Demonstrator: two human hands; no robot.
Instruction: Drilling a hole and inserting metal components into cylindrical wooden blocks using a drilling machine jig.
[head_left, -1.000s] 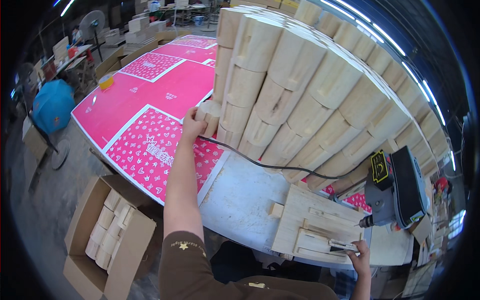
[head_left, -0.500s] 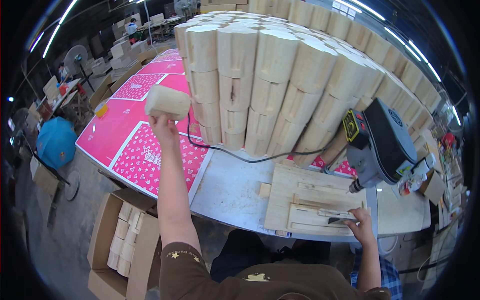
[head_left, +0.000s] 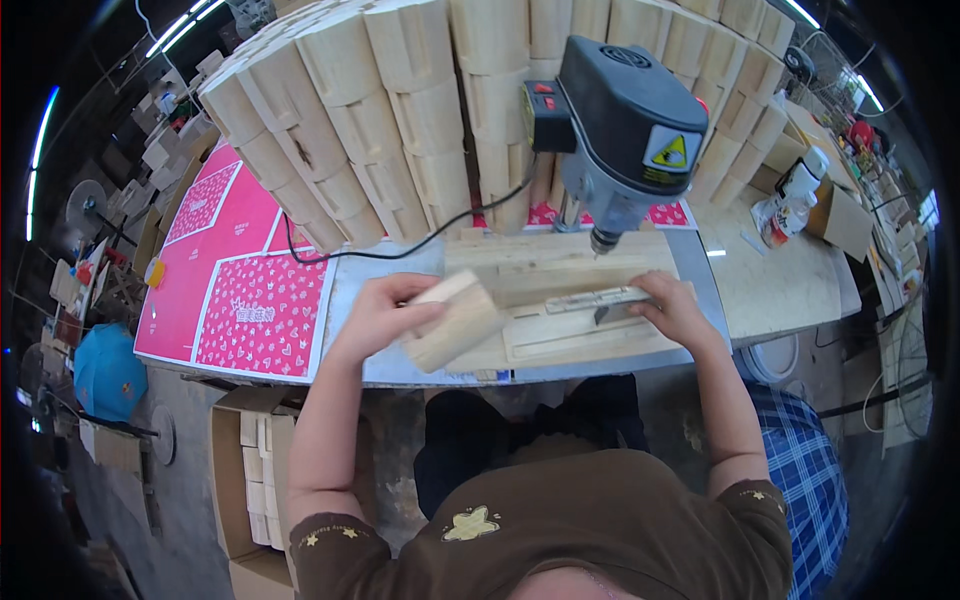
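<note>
My left hand (head_left: 385,312) grips a pale rounded wooden block (head_left: 458,322), held tilted over the left part of a wooden board jig (head_left: 580,250). At the jig's right side, my right hand (head_left: 672,306) pinches the end of a narrow, flat, light-coloured strip (head_left: 590,299). Beside the strip is a small dark piece (head_left: 604,314); whether it is joined to the strip, I cannot tell. Just beyond the jig stands a dark grey drill press (head_left: 625,130). Its chuck (head_left: 604,240) points down above the board, apart from both hands.
Tall stacks of similar wooden blocks (head_left: 420,110) line the table's far side. A black cable (head_left: 400,252) runs in front of them. Pink printed sheets (head_left: 255,315) cover the left. Below left, an open cardboard box (head_left: 228,480) holds blocks. White bottles (head_left: 790,205) stand at right.
My left hand has brought the wooden block from above the pink sheets rightward and nearer, over the jig. My right hand remains at the jig's right end. The whole view has turned right.
</note>
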